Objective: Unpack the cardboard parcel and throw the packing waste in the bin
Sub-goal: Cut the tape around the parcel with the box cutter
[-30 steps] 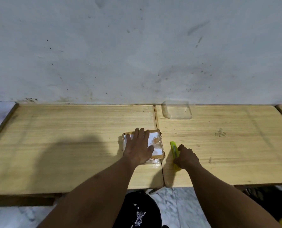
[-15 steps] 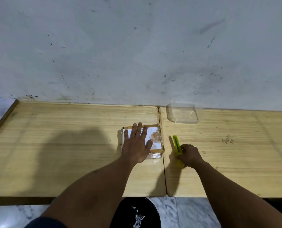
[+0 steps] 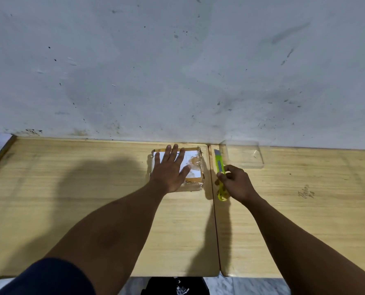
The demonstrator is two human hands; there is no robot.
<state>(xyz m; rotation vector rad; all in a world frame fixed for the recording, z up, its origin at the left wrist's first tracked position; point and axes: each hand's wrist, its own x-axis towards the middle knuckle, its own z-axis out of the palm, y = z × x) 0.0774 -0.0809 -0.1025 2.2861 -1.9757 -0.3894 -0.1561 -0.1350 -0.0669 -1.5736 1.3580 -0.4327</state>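
Note:
A small cardboard parcel (image 3: 195, 165), wrapped in clear tape with a white label on top, lies on the left wooden table near the wall. My left hand (image 3: 170, 169) rests flat on it, fingers spread, and covers most of the label. Just right of the parcel, my right hand (image 3: 234, 180) grips a yellow-green utility knife (image 3: 219, 165) by its lower half. The knife points away from me toward the wall, and its tip is beside the parcel's far right corner. No bin is in view.
Two wooden tables (image 3: 70, 199) stand side by side against a grey wall, with a narrow gap between them. A clear plastic container (image 3: 244, 156) sits on the right table by the wall, just right of the knife. Marble floor shows below the tables' front edge.
My right hand has lifted the knife and raised it forward alongside the parcel. My left hand stays flat on the parcel. The camera view has tilted, so the tables sit lower in the frame.

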